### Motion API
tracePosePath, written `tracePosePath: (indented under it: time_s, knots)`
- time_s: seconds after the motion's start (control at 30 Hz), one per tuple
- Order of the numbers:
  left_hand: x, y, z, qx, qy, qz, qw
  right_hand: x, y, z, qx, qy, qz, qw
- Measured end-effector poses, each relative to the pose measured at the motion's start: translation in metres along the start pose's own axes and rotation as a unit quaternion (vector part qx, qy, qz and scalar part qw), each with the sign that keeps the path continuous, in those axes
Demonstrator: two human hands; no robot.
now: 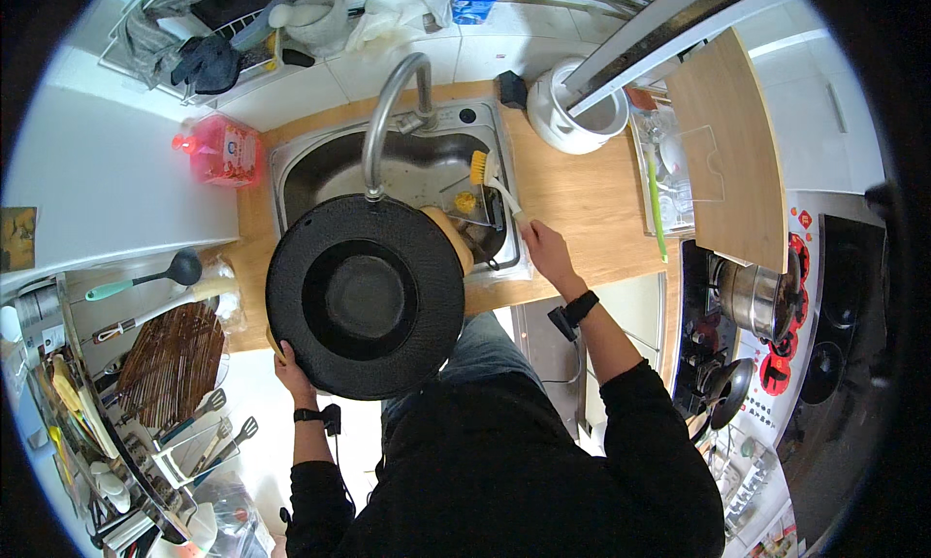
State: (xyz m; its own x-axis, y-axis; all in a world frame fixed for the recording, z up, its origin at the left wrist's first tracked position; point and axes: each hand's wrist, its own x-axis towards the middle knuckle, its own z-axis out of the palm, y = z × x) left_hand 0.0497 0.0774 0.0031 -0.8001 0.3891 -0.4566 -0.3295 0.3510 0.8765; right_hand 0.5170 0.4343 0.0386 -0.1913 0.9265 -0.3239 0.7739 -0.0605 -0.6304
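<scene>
My left hand (pixel 295 376) is closed on the lower left edge of a wide black wok (pixel 438 296), holding it tilted over the sink's front edge. A darker ring and a round flat middle show on the face turned toward me. Part of a light wooden piece (pixel 452 236) sticks out behind its right side. My right hand (pixel 549 255) is closed around the pale handle of a dish brush (pixel 502 191), its yellow bristles over the sink's right side. Below the brush, a small yellow scrubber (pixel 465 202) sits in the steel sink (pixel 335 175). The wok hides the sink's front left.
A curved faucet (pixel 372 136) reaches over the sink, close to the wok. A pink soap bottle (pixel 225 151) stands left; a white pot (pixel 572 122) stands right. An open cabinet door (pixel 729 151) juts out farther right. Utensils and a brown slatted mat (pixel 175 364) hang at left.
</scene>
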Motion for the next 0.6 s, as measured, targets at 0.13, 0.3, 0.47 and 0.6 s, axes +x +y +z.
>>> tracePosePath:
  time_s: [0.13, 0.3, 0.47, 0.6]
  knots:
    - [-0.005, 0.008, 0.007, 0.013, 0.019, 0.012, 1.0, 0.005, 0.009, 0.008, 0.014, 0.016, -0.019, 1.0]
    - [-0.001, 0.006, 0.007, -0.008, 0.014, -0.003, 1.0, 0.033, 0.013, 0.037, 0.003, 0.016, -0.012, 1.0]
    - [0.002, 0.003, 0.009, -0.01, 0.023, -0.003, 1.0, 0.043, 0.021, 0.058, -0.166, 0.046, -0.021, 0.985]
    - [-0.001, 0.007, 0.012, 0.036, 0.048, 0.007, 0.998, 0.037, 0.026, 0.06, -0.311, 0.006, -0.01, 0.95]
